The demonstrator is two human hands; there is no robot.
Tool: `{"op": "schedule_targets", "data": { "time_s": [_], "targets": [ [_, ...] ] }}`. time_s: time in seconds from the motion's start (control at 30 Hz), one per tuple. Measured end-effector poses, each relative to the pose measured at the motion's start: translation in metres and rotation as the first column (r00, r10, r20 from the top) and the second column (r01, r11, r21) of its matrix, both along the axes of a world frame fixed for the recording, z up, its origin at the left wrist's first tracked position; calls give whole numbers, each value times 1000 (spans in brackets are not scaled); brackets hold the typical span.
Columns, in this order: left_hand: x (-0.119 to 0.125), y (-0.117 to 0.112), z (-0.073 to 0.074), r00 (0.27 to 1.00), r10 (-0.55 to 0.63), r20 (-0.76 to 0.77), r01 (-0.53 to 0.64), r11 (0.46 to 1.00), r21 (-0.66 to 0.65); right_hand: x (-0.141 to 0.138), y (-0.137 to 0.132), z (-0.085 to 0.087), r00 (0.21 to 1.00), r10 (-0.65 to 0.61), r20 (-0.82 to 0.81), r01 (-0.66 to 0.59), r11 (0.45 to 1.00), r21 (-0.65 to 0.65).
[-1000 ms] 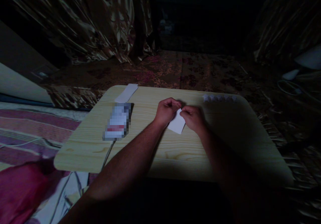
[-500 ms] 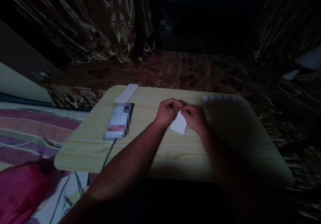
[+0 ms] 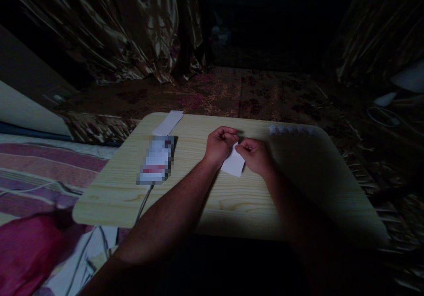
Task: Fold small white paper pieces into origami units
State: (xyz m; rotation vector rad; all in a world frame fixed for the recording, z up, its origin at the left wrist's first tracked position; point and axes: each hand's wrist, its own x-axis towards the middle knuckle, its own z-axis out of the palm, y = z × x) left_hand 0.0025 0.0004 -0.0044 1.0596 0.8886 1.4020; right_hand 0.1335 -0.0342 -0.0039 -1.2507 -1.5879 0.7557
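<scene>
A white strip of paper (image 3: 233, 162) is pinched between my two hands over the middle of the table. My left hand (image 3: 220, 146) has its fingers curled round the strip's far end. On the right side of the same end, my right hand (image 3: 255, 154) grips with thumb and forefinger. The strip's lower part hangs toward me, flat and uncreased as far as I can see. The end between my fingertips is mostly hidden.
The light wooden table (image 3: 225, 199) bears a phone-like device (image 3: 155, 161) with a cable, blurred out. Behind it lie white paper strips (image 3: 168, 123). A row of several small folded paper pieces (image 3: 291, 130) lines the back right edge. A striped bed (image 3: 39, 168) stands left.
Both hands have shifted slightly left. The paper's lower end has swung a little left, and my right fingertips have moved along its far end.
</scene>
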Motion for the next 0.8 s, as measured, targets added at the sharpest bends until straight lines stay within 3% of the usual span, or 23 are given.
{"op": "schedule_targets", "data": {
  "time_s": [0.2,0.4,0.57,0.8],
  "targets": [
    [-2,4,-1,1000,-13,-19,13,1000,-3,-1,0,0,998,22,-53,-23,999,-23],
    [-5,7,-1,1000,5,-16,-5,1000,-2,2,0,1,998,46,36,-45,999,-20],
    [-5,4,3,1000,31,8,-30,999,-39,4,0,0,990,19,139,-14,999,-36],
    [-5,2,10,997,-21,71,31,989,-145,7,5,0,994,-49,100,54,998,-44]
  ]
}}
